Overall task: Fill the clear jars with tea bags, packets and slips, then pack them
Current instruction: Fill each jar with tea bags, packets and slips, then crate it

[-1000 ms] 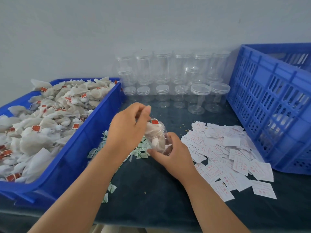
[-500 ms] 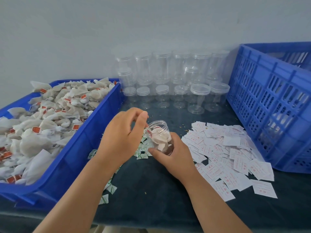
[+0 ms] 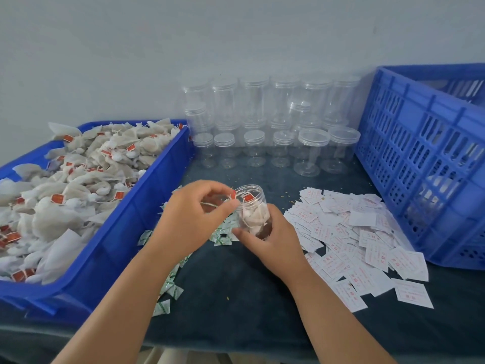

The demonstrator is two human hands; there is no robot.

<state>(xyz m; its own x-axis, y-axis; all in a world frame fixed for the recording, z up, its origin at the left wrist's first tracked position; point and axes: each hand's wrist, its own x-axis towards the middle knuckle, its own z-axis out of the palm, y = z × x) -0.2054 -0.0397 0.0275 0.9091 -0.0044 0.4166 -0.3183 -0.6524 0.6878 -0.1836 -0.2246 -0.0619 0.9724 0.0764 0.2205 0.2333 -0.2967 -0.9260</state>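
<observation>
**Hands.** Your left hand (image 3: 191,219) is raised over the table (image 3: 236,298) with its back towards the camera and the fingers curled. Thumb and forefinger are closed together on the string (image 3: 210,204) of a tea bag, just at the mouth of the held jar (image 3: 252,206). A red tag (image 3: 233,194) sits at those fingertips, on the jar's rim. Your right hand (image 3: 275,243) wraps the lower half of the jar. The thumb lies across the front and the other fingers are curled behind it. Both forearms come in from the near edge and converge at mid-table.

**Jar.** It is clear, has no lid and is tilted, with the mouth up and towards the left hand. It is held off the table and has white tea bags inside. A second red tag shows within the rim.

**Edges and room.**
- The blue bin (image 3: 118,245), heaped with loose tea bags (image 3: 78,179), has its right wall just beside your left forearm.
- Green-and-white packets (image 3: 168,282) are scattered under and beside the left arm.
- The slips (image 3: 354,237) are spread from just beside the right hand out to the blue crate (image 3: 420,153).
- Bare dark cloth lies between the two forearms.
- The empty jars (image 3: 262,122) are stacked along the wall, well apart from the hands, with a strip of cloth between.
</observation>
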